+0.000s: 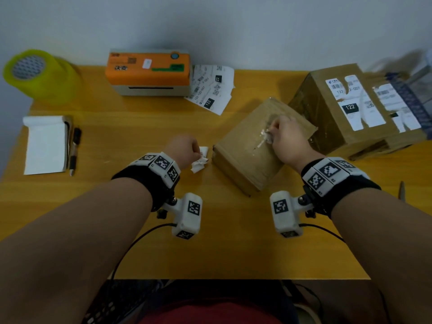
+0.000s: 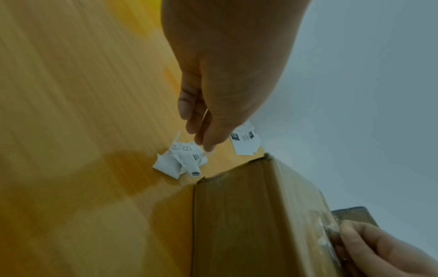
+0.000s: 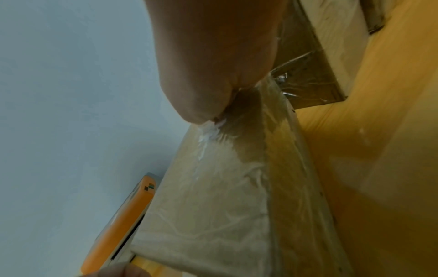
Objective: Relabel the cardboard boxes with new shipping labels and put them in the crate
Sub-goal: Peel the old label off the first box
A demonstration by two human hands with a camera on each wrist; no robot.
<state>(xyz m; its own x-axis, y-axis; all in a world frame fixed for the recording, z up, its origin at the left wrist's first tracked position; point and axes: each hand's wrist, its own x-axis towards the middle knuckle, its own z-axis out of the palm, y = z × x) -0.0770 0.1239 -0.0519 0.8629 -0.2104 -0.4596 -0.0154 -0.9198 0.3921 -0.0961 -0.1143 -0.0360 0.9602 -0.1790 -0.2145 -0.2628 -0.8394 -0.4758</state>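
A small brown cardboard box [image 1: 247,157] lies tilted at the table's centre right, with white label remnant [image 1: 263,136] stuck on its top. My right hand [image 1: 271,133] rests on that top and pinches the remnant with curled fingers; the right wrist view shows the hand [image 3: 211,120] at the white residue [image 3: 208,135]. My left hand [image 1: 197,155] is just left of the box, fingers curled, tips pinching a crumpled torn label scrap [image 2: 180,161] that lies on the table. A larger box [image 1: 357,108] with torn old labels stands at the right.
An orange label printer [image 1: 149,71] stands at the back, with printed labels [image 1: 212,88] beside it. A green tape roll [image 1: 39,73] is at the back left. A notepad [image 1: 46,146] and pen [image 1: 74,150] lie left. A blade-like tool [image 1: 401,190] lies near the right edge.
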